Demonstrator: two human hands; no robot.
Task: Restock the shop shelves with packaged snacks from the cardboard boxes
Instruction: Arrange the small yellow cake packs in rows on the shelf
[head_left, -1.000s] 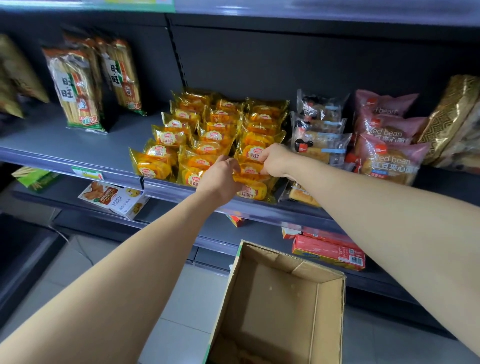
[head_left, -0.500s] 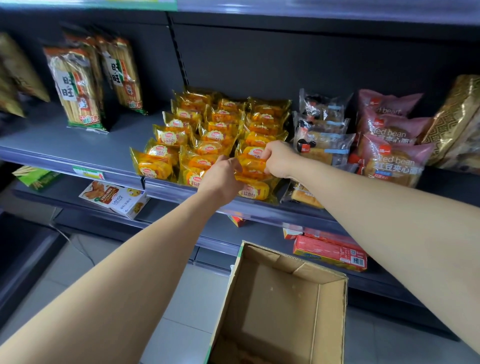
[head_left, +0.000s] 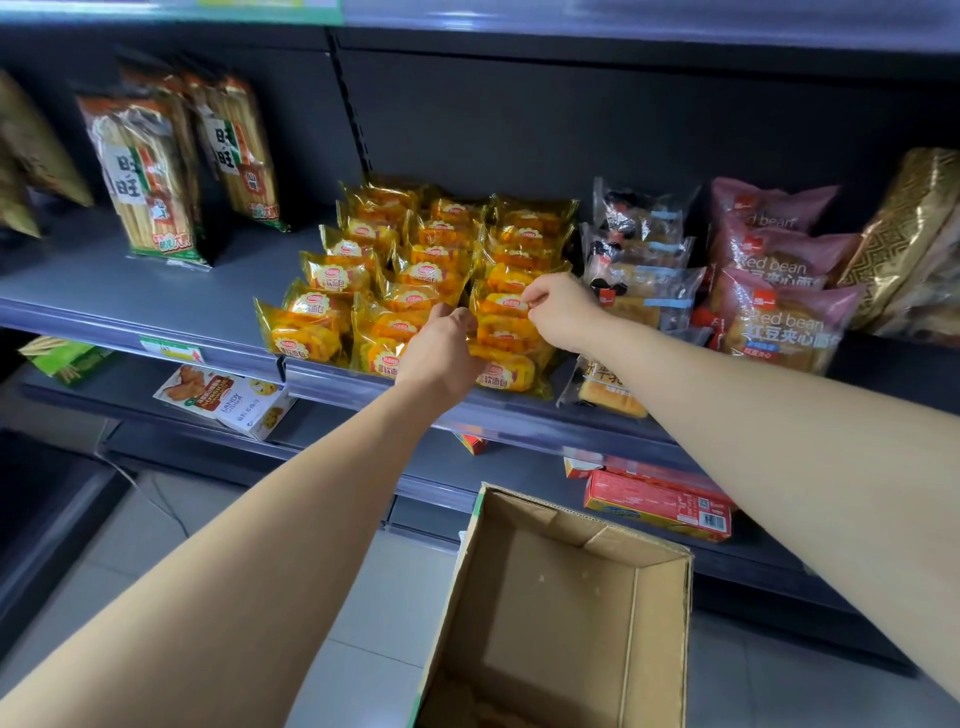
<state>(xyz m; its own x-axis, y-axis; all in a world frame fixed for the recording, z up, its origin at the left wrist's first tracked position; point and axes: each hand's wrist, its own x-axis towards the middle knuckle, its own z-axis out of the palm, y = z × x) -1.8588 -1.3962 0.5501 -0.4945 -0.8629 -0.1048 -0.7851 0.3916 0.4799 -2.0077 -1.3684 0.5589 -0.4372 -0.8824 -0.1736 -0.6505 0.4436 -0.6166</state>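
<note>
Nearest me, the cardboard box (head_left: 561, 618) sits open on the floor, looking almost empty. Above it, my left hand (head_left: 441, 353) presses on the front yellow bread packets (head_left: 415, 275), fingers curled; whether it grips one I cannot tell. My right hand (head_left: 556, 312) pinches the edge of a packet in the right-hand column. To do this well, I should square the packets into straight rows on the shelf (head_left: 130, 291), labels forward.

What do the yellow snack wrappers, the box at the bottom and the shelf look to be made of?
Yellow snack wrappers: thin glossy plastic film, judging by glare and crinkles. Box: matte brown corrugated cardboard, with folded flaps. Shelf: probably grey painted metal, smooth and rigid.
</note>
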